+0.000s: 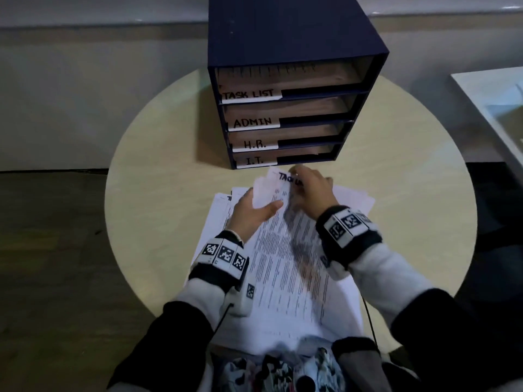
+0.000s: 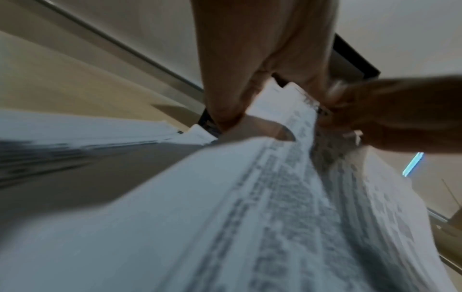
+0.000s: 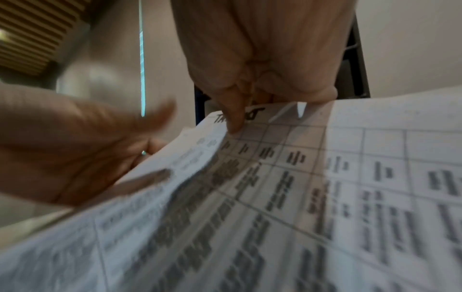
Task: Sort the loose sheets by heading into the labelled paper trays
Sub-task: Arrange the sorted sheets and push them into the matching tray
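Note:
A dark blue tray unit (image 1: 297,46) stands at the back of the round table (image 1: 158,171), its trays labelled TASK LIST (image 1: 250,94), ADMIN (image 1: 253,122), H.R. (image 1: 254,144) and I.T. (image 1: 254,160). In front of it lies a pile of loose printed sheets (image 1: 285,278). My right hand (image 1: 300,179) pinches the top edge of a sheet headed TASK LIST (image 1: 285,176) (image 3: 255,116), lifted off the pile. My left hand (image 1: 263,202) grips the same sheet's curled left edge, thumb (image 2: 272,131) on top and fingers underneath.
More sheets fan out left (image 1: 223,202) and right (image 1: 356,199) under the lifted one. A white table (image 1: 486,91) edges in at the far right. Bare tabletop shows on both sides of the pile, and the floor (image 1: 56,236) lies to the left.

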`<state>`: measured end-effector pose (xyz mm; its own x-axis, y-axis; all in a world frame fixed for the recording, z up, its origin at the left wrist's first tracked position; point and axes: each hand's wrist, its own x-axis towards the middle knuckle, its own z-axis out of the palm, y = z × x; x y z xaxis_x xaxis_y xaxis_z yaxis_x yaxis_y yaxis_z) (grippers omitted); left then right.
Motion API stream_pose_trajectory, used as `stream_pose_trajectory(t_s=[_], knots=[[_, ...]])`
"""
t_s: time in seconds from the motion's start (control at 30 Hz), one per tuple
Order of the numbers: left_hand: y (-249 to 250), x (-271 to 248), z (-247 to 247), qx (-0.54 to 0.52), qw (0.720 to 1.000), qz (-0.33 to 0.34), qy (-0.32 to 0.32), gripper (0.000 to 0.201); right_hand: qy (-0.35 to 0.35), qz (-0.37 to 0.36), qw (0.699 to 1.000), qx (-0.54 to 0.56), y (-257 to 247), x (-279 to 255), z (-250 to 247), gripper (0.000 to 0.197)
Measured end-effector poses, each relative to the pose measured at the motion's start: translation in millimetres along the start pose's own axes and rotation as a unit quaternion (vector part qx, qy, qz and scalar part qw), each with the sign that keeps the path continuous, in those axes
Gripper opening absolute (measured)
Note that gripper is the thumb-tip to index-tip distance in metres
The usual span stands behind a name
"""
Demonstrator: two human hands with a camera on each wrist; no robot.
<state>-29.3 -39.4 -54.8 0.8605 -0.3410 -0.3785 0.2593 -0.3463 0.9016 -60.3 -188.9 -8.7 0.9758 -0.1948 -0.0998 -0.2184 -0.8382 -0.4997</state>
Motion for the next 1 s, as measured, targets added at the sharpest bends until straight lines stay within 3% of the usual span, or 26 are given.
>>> stream_pose_trajectory(t_s=[0.07, 0.13, 0.27, 0.3, 0.37, 0.43, 0.47, 0.53, 0.6, 0.7, 0.77, 0.9, 1.0], knots=[[8, 2, 5, 0.064, 0.996, 0.026, 0.053, 0.057, 0.02, -0.018, 1.0, 0.008, -10, 2, -5, 0.029], [14, 3, 6, 0.091, 0.991, 0.04, 0.094, 0.046, 0.042, -0.012, 0.999, 0.026, -10, -1, -5, 0.029], [26, -11, -13, 0.029, 0.985, 0.068, 0.155, 0.031, 0.184, 0.147, 0.97, 0.055, 18, -19, -13, 0.049], [28, -13, -20, 0.015, 0.983, 0.071, 0.166, 0.031, 0.19, 0.19, 0.96, 0.076, 27, -23, -16, 0.059], [36, -17, -30, -0.03, 0.981, 0.077, 0.178, 0.03, 0.167, 0.243, 0.929, 0.222, 42, -28, -19, 0.075], [51, -21, -36, -0.067, 0.978, 0.111, 0.166, 0.027, 0.14, 0.223, 0.877, 0.401, 44, -28, -21, 0.065], [60, -24, -37, -0.075, 0.976, 0.133, 0.156, 0.027, 0.139, 0.192, 0.868, 0.437, 41, -26, -23, 0.051], [81, -31, -38, -0.08, 0.974, 0.163, 0.135, 0.029, 0.194, 0.12, 0.88, 0.416, 29, -23, -34, 0.027], [103, -36, -38, -0.095, 0.967, 0.196, 0.129, 0.03, 0.26, 0.051, 0.88, 0.394, 14, -20, -50, 0.017], [131, -44, -41, -0.089, 0.936, 0.287, 0.182, 0.026, 0.348, -0.041, 0.85, 0.394, -2, -21, -73, 0.024], [140, -48, -44, -0.097, 0.917, 0.33, 0.199, 0.018, 0.365, -0.076, 0.839, 0.397, -8, -26, -79, 0.026], [130, -54, -43, -0.109, 0.926, 0.321, 0.165, 0.032, 0.352, -0.083, 0.831, 0.423, -8, -31, -73, 0.037], [108, -48, -37, -0.124, 0.949, 0.252, 0.143, 0.039, 0.327, -0.055, 0.85, 0.411, -2, -27, -58, 0.03]])
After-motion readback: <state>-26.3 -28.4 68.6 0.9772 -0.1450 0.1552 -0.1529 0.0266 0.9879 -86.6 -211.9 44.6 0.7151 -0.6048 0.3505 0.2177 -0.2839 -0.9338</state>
